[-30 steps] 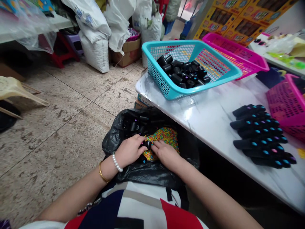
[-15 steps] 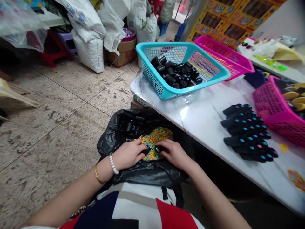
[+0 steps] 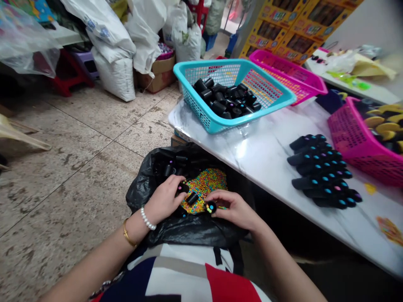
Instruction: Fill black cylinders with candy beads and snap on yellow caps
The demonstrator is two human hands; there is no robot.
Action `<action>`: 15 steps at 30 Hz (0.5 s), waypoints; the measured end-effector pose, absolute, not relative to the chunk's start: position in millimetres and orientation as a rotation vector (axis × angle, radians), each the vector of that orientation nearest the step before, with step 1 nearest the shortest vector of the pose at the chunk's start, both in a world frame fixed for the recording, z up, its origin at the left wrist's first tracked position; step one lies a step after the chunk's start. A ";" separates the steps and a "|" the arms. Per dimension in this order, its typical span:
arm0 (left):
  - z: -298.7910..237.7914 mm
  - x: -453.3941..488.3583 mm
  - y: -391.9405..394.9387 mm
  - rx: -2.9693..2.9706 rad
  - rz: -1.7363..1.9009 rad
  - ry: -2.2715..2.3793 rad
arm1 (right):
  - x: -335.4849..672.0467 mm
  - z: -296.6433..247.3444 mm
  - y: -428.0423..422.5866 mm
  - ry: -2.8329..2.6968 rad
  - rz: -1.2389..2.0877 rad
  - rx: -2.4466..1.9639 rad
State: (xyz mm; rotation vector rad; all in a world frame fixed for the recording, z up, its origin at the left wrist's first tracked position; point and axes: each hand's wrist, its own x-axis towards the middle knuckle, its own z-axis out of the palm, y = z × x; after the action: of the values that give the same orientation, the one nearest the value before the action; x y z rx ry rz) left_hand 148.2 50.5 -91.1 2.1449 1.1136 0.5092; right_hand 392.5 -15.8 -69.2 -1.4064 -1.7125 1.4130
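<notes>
The right hand (image 3: 234,209) pinches a black tube (image 3: 210,206) in narrow fingers at the edge of the coloured beads (image 3: 204,186), and the left hand (image 3: 163,199) holds a second tube (image 3: 183,188) at its fingertips beside them. A third tube (image 3: 192,198) lies slantwise on the beads, slightly nearer the left hand. The beads sit in a black plastic bag (image 3: 141,197), left of the marble tabletop (image 3: 252,167).

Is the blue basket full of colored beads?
No, the blue basket holds black tubes; the colored beads lie in a black bag.
</notes>
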 end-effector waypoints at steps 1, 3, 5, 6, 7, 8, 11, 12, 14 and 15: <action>-90.3 148.5 50.9 2.145 0.526 1.097 | 394.4 -67.8 -17.9 -1.636 1.425 -1.423; -88.8 149.8 51.6 2.158 0.550 1.053 | 396.0 -65.2 -21.1 -1.542 1.410 -1.459; -88.1 151.2 52.4 2.175 0.558 1.003 | 395.6 -59.6 -24.5 -1.531 1.346 -1.469; -88.4 151.4 52.5 2.184 0.555 0.982 | 395.3 -54.5 -27.0 -1.553 1.288 -1.472; -89.2 151.2 52.4 2.194 0.550 0.964 | 395.4 -47.8 -30.6 -1.580 1.214 -1.481; -90.6 150.4 51.8 2.205 0.541 0.945 | 396.1 -39.5 -35.5 -1.606 1.138 -1.495; -100.4 144.3 49.8 2.251 0.519 0.898 | 406.1 -10.5 -59.0 -1.602 0.972 -1.551; -105.9 141.7 50.2 2.270 0.533 0.898 | 413.1 -1.4 -69.5 -1.571 0.927 -1.564; -119.0 137.8 54.0 2.297 0.604 0.914 | 434.1 13.2 -93.0 -1.476 0.785 -1.600; -125.6 137.0 57.1 2.308 0.633 0.925 | 448.4 18.5 -105.5 -1.414 0.679 -1.626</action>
State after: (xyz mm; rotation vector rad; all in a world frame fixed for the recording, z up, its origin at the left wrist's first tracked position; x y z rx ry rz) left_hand 137.0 57.1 -125.6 2.3078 0.9255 0.6331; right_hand 448.4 -105.5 18.5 -1.6257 -1.4138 0.6788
